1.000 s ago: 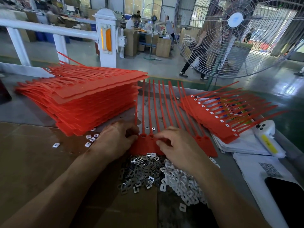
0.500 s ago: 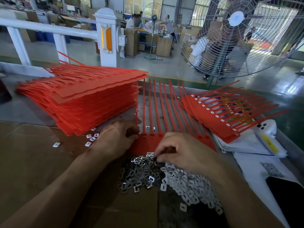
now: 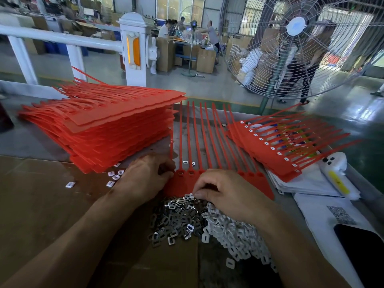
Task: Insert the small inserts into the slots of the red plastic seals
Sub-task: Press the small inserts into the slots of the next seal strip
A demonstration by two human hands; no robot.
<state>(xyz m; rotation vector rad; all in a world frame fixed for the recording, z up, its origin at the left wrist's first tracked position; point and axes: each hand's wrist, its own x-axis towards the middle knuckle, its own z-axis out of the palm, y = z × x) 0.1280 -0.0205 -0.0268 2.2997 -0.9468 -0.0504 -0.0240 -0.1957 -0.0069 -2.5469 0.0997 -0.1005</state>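
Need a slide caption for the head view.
Left hand steadies red seal strip; right hand picks from insert pile.

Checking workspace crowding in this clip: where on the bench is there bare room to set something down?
The brown cardboard left of the left hand, below the tall seal stack, is bare apart from a few stray inserts. Crowded: the centre, where the right hand picks at the insert pile beside the seal strip; finished seals and papers fill the right.

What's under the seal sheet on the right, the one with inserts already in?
The filled sheet lies on a stack of white paper or bags; colourful printed material shows between its straps. Whatever lies beneath its solid tab edge is covered.
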